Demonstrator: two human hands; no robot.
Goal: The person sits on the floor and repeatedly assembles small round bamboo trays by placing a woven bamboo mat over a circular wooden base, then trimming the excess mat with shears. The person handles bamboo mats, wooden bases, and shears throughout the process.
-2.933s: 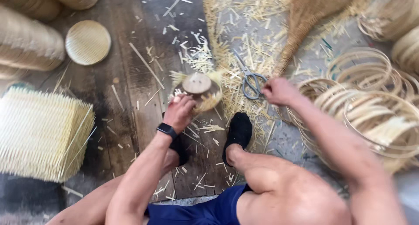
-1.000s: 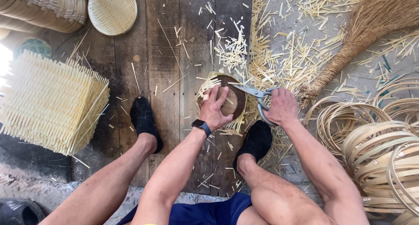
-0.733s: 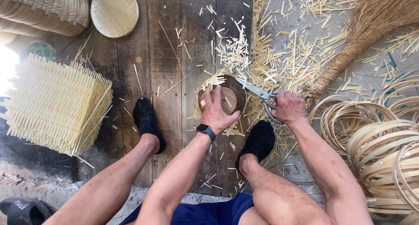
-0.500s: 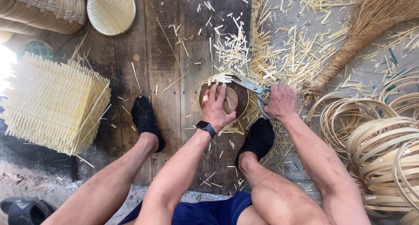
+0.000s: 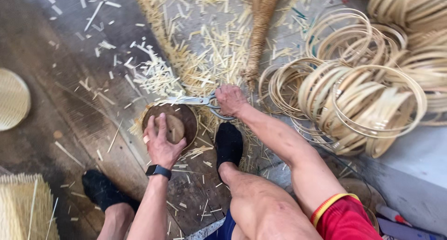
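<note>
My left hand (image 5: 161, 142) presses flat on a round brown wooden disc (image 5: 182, 120) that lies on a woven bamboo piece with frayed strip ends sticking out around it. A black watch sits on that wrist. My right hand (image 5: 230, 99) grips the handles of metal scissors (image 5: 193, 100), whose blades lie along the disc's far edge over the protruding strips. Both my feet in black socks (image 5: 228, 144) rest on the wooden floor on either side of the disc.
Cut bamboo slivers (image 5: 205, 49) litter the floor ahead. A straw broom (image 5: 260, 21) lies beyond my right hand. Stacks of bamboo hoops (image 5: 368, 100) fill the right side. A round woven lid (image 5: 11, 99) sits far left, and a bundle of bamboo strips (image 5: 23, 207) at lower left.
The view has swung right and closer. My right hand brought the scissors to the disc's far edge; my left hand stays pressed on the disc.
</note>
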